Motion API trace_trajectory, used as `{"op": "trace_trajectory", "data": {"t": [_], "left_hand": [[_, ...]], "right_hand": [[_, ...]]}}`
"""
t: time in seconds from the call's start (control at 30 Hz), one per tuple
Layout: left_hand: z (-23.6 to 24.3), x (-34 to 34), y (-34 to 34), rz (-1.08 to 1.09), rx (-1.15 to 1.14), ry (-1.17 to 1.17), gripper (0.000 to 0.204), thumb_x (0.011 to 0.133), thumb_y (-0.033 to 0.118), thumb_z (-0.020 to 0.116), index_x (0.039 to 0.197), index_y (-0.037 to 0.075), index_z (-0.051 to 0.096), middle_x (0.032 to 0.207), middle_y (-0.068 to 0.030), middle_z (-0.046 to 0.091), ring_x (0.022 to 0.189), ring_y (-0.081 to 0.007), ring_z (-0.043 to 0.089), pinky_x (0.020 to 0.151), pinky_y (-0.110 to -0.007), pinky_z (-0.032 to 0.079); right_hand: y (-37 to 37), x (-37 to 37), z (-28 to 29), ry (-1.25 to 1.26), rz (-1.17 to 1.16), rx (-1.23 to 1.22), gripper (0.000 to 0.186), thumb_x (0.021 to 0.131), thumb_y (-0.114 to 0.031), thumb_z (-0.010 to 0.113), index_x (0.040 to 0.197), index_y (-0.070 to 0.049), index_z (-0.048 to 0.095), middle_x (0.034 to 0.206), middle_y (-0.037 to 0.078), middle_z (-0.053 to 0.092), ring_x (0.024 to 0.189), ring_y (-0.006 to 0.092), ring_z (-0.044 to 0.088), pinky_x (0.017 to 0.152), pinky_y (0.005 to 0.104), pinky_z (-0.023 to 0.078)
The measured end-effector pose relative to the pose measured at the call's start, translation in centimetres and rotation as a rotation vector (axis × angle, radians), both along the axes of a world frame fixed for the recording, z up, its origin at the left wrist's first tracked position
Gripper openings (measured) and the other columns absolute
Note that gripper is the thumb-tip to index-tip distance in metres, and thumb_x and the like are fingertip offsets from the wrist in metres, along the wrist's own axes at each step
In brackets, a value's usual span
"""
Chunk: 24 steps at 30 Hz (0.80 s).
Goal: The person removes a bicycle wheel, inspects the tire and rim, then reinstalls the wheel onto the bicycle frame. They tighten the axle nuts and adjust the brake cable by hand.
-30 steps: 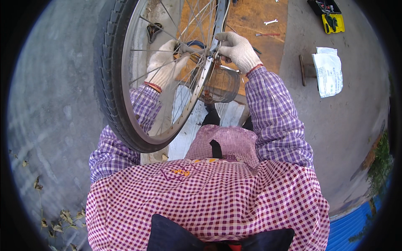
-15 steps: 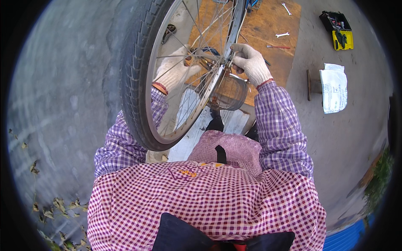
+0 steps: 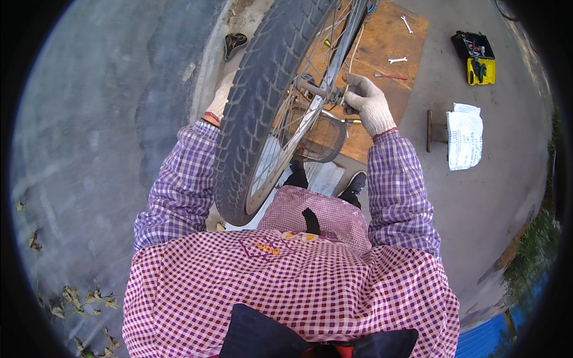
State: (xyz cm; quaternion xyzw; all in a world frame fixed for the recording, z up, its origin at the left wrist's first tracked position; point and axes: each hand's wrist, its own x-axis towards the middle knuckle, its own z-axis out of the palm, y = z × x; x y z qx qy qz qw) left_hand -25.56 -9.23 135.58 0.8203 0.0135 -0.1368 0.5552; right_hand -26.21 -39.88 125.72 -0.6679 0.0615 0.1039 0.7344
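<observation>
A bicycle wheel (image 3: pixel 262 113) with a black knobbly tyre stands nearly edge-on before me, held by a silver fork or frame stay. My right hand (image 3: pixel 371 106), in a white knit glove, is at the hub on the right side. Its thumb and fingers are pinched at the axle end (image 3: pixel 338 95), partly covering it. My left hand (image 3: pixel 222 100), gloved too, reaches behind the tyre on the left; its fingers are hidden by the wheel. Beneath the hub shows a dark wire basket (image 3: pixel 322 143). A thin pale cable (image 3: pixel 356 51) runs beside the stay.
On a brown wooden board (image 3: pixel 382 48) lie two open-end wrenches (image 3: pixel 407 24) and a red-handled tool (image 3: pixel 391 77). A black and yellow toolbox (image 3: pixel 481 71) sits open farther right. Nearer stands a small stool with a white sack (image 3: pixel 464 137). A bicycle saddle (image 3: pixel 235 45) is left of the wheel.
The wheel has swung from an angled view to nearly edge-on, its tyre shifting right. My left hand, earlier visible through the spokes, is now mostly behind the tyre. My right hand stays at the hub.
</observation>
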Motion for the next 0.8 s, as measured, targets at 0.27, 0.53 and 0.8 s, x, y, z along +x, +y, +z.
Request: {"op": "trace_trajectory", "data": {"t": [0.27, 0.53, 0.8], "left_hand": [[-3.3, -6.7, 3.8, 0.048, 0.618, -0.087, 0.061, 0.1, 0.027, 0.066, 0.153, 0.001, 0.051, 0.132, -0.0152, 0.069, 0.121, -0.0227, 0.068, 0.102, -0.035, 0.055], [-13.9, -14.8, 5.8, 0.106, 0.727, 0.496, 0.061, 0.095, 0.026, 0.072, 0.149, 0.001, 0.056, 0.131, -0.0179, 0.07, 0.104, -0.0203, 0.073, 0.084, -0.034, 0.059], [-20.0, -18.3, -10.8, -0.131, 0.354, 0.466, 0.07, 0.089, 0.03, 0.07, 0.144, -0.01, 0.056, 0.114, -0.0177, 0.077, 0.094, -0.0194, 0.076, 0.075, -0.03, 0.059]], "right_hand": [[-3.8, -0.8, -1.7, -0.004, -0.026, -0.053, 0.061, 0.091, -0.005, 0.074, 0.149, 0.001, 0.057, 0.116, 0.014, 0.074, 0.096, 0.0166, 0.071, 0.077, 0.0285, 0.061], [-8.4, 1.4, -0.6, -0.093, -0.179, 0.053, 0.061, 0.086, -0.002, 0.075, 0.145, 0.005, 0.058, 0.119, 0.017, 0.073, 0.095, 0.0179, 0.072, 0.075, 0.0284, 0.059], [-16.6, -0.2, -0.1, -0.035, -0.244, -0.052, 0.054, 0.09, -0.012, 0.075, 0.14, 0.003, 0.063, 0.119, 0.014, 0.074, 0.099, 0.0179, 0.071, 0.081, 0.0297, 0.057]]}}
